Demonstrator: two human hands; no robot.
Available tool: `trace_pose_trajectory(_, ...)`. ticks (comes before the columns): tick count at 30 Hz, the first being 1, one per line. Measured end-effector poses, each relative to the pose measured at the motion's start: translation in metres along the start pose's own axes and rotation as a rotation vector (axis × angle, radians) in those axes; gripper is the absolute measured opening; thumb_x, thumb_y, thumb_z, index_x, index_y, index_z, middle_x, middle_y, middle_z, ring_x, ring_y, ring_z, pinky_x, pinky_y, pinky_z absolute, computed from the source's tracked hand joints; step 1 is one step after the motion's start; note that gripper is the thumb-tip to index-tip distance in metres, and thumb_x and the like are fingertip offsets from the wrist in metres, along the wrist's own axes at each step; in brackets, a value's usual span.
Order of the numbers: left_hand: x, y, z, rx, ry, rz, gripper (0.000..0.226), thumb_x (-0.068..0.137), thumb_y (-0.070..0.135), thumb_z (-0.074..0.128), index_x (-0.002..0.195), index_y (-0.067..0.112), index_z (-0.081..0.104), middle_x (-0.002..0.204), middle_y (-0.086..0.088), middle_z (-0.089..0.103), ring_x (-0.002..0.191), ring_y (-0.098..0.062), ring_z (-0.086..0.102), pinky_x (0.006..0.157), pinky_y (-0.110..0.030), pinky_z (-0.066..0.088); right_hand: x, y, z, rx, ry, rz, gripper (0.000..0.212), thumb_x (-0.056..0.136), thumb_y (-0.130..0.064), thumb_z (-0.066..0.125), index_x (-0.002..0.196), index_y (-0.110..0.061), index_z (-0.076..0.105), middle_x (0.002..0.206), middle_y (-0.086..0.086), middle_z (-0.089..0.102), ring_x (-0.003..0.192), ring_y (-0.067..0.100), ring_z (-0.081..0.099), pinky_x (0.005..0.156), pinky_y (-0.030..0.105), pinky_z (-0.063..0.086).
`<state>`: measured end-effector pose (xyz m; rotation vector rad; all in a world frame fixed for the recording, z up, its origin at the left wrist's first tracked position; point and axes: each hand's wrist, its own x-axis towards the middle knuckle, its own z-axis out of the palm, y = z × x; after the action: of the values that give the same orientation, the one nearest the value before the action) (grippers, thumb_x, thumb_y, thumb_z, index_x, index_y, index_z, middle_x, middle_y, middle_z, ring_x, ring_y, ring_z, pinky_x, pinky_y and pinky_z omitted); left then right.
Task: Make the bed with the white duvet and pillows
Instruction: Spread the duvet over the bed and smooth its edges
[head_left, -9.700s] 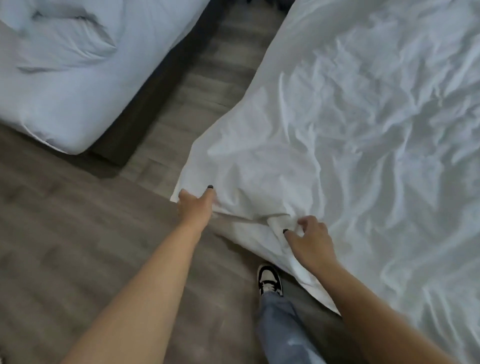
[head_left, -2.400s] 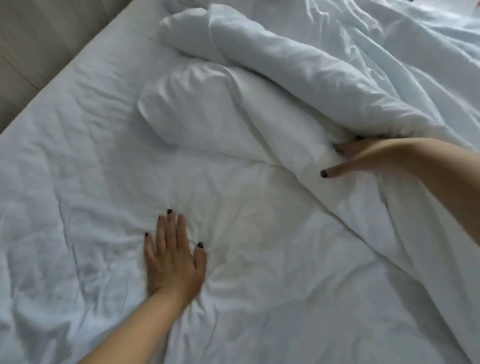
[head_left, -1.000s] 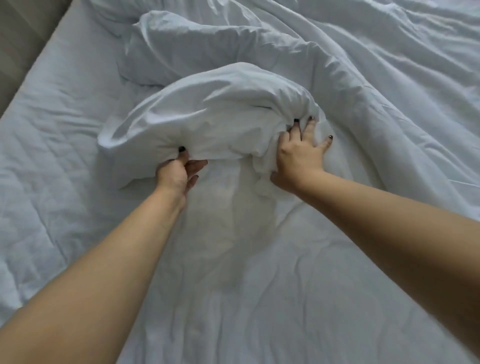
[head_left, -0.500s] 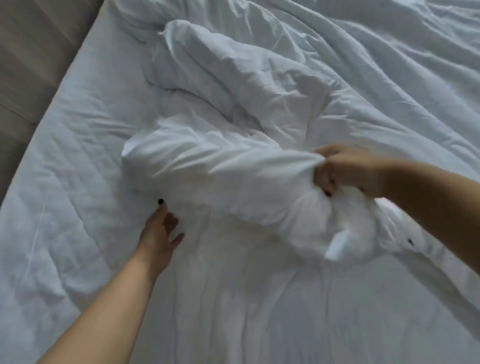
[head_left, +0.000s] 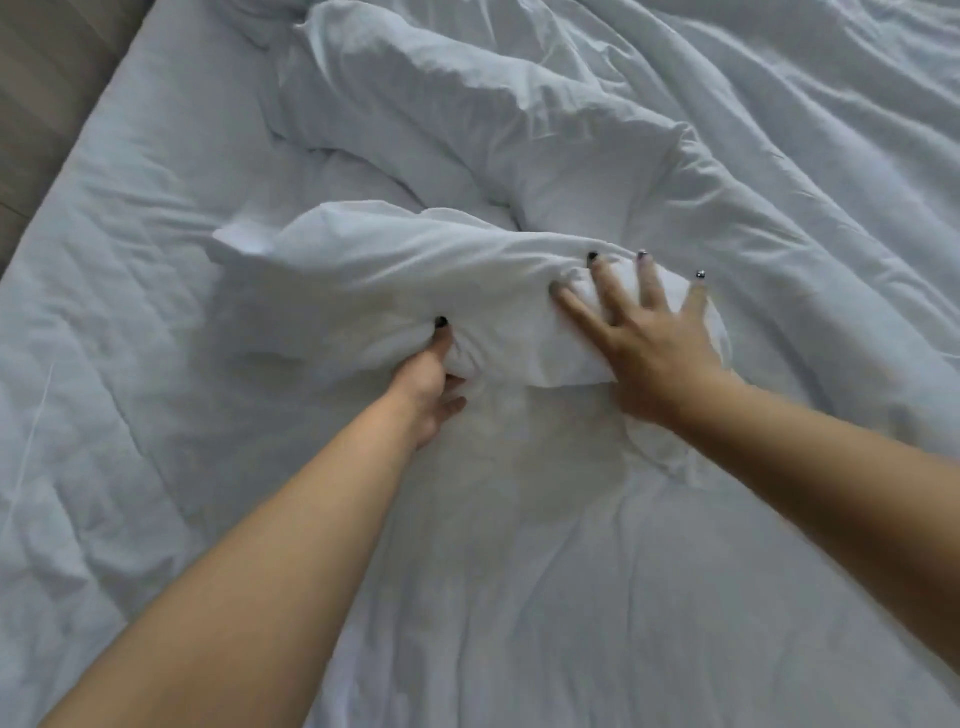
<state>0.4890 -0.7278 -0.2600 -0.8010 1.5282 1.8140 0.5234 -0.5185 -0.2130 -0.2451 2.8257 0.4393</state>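
A white pillow (head_left: 363, 291) lies crosswise on the bed's white quilted sheet (head_left: 130, 312). My left hand (head_left: 428, 384) grips the pillow's near edge, thumb on top and fingers tucked beneath. My right hand (head_left: 644, 338) lies flat with spread fingers on the pillow's right end. Behind the pillow the white duvet (head_left: 571, 130) is bunched in a thick roll that runs from the back left to the right. The duvet's far parts run out of view.
Wood floor (head_left: 36, 93) shows along the bed's left edge at the upper left. Wrinkled white fabric (head_left: 571, 597) covers the near part of the bed under my forearms.
My right hand has let go of its bunched grip and now lies flat on the pillow's right end. My left hand moved from beside the pillow to gripping its near edge.
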Motion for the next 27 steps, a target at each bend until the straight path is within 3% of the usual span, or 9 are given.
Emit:
trace_pose_trajectory(4, 0.009, 0.012, 0.016, 0.117, 0.032, 0.081, 0.044, 0.098, 0.055, 0.044, 0.13, 0.026, 0.053, 0.133, 0.003, 0.058, 0.102, -0.014, 0.057, 0.086, -0.036, 0.043, 0.044, 0.028, -0.019, 0.199, 0.005, 0.165, 0.068, 0.084, -0.023, 0.059, 0.146, -0.031, 0.033, 0.125, 0.018, 0.056, 0.107, 0.04, 0.059, 0.083, 0.042, 0.047)
trace_pose_trajectory(8, 0.01, 0.015, 0.022, -0.016, -0.092, -0.035, 0.063, 0.091, 0.073, 0.034, 0.126, 0.026, 0.06, 0.12, -0.001, 0.063, 0.108, -0.019, 0.058, 0.088, -0.042, 0.047, 0.055, 0.031, -0.039, 0.565, -0.034, 0.12, 0.039, 0.081, -0.014, 0.052, 0.114, -0.026, 0.069, 0.104, 0.013, 0.069, 0.096, 0.033, 0.065, 0.073, 0.031, 0.046)
trace_pose_trajectory(11, 0.007, 0.01, 0.019, -0.148, -0.254, -0.117, 0.076, 0.086, 0.08, 0.027, 0.119, 0.023, 0.065, 0.115, -0.007, 0.066, 0.107, -0.027, 0.058, 0.102, -0.047, 0.042, 0.029, 0.021, -0.032, 1.023, -0.274, 0.159, 0.017, 0.076, -0.002, 0.055, 0.08, -0.008, 0.07, 0.063, 0.004, 0.062, 0.058, 0.021, 0.058, 0.046, 0.019, 0.043)
trace_pose_trajectory(13, 0.0, 0.008, 0.018, -0.283, -0.298, -0.092, 0.071, 0.083, 0.074, 0.046, 0.125, 0.02, 0.065, 0.122, -0.007, 0.067, 0.112, -0.029, 0.061, 0.105, -0.048, 0.042, 0.005, 0.004, -0.017, 1.28, -0.41, 0.173, 0.015, 0.075, 0.0, 0.057, 0.077, -0.01, 0.069, 0.059, -0.002, 0.06, 0.054, 0.015, 0.055, 0.044, 0.017, 0.041)
trace_pose_trajectory(15, -0.004, 0.002, 0.017, -0.233, -0.22, 0.018, 0.06, 0.07, 0.046, 0.074, 0.118, 0.013, 0.067, 0.116, -0.009, 0.07, 0.107, -0.027, 0.065, 0.09, -0.041, 0.055, -0.018, -0.016, 0.005, 1.442, -0.301, 0.181, 0.028, 0.076, -0.001, 0.054, 0.093, -0.017, 0.07, 0.075, -0.001, 0.066, 0.065, 0.015, 0.059, 0.053, 0.022, 0.045)
trace_pose_trajectory(17, -0.005, -0.005, 0.015, -0.098, -0.044, 0.142, 0.046, 0.055, 0.017, 0.074, 0.1, 0.007, 0.071, 0.098, -0.009, 0.073, 0.092, -0.026, 0.069, 0.071, -0.034, 0.058, -0.047, -0.04, 0.023, 1.269, 0.007, 0.206, 0.043, 0.079, -0.013, 0.054, 0.119, -0.026, 0.061, 0.102, 0.0, 0.069, 0.087, 0.019, 0.063, 0.068, 0.025, 0.045)
trace_pose_trajectory(20, -0.01, -0.01, 0.014, -0.093, 0.059, 0.221, 0.038, 0.055, 0.008, 0.062, 0.09, 0.004, 0.073, 0.096, -0.008, 0.074, 0.089, -0.026, 0.071, 0.077, -0.038, 0.06, -0.089, -0.068, 0.045, 0.969, 0.277, 0.181, 0.075, 0.076, -0.041, 0.057, 0.142, -0.008, 0.04, 0.128, 0.012, 0.056, 0.116, 0.033, 0.054, 0.093, 0.04, 0.043)
trace_pose_trajectory(24, -0.018, -0.019, 0.005, -0.182, 0.093, 0.186, 0.035, 0.054, 0.007, 0.062, 0.088, 0.003, 0.069, 0.096, -0.013, 0.072, 0.09, -0.032, 0.07, 0.08, -0.05, 0.059, -0.113, -0.081, 0.067, 0.691, 0.136, 0.136, 0.089, 0.074, -0.037, 0.063, 0.148, -0.005, 0.025, 0.137, 0.019, 0.048, 0.125, 0.043, 0.047, 0.098, 0.056, 0.042)
trace_pose_trajectory(27, -0.027, -0.016, -0.008, -0.183, 0.147, 0.173, 0.023, 0.049, 0.007, 0.058, 0.072, 0.008, 0.061, 0.079, -0.01, 0.065, 0.074, -0.026, 0.064, 0.067, -0.04, 0.056, -0.104, -0.078, 0.065, 0.686, 0.071, 0.132, 0.078, 0.074, -0.01, 0.061, 0.147, -0.01, 0.035, 0.116, 0.011, 0.065, 0.094, 0.04, 0.063, 0.069, 0.041, 0.049)
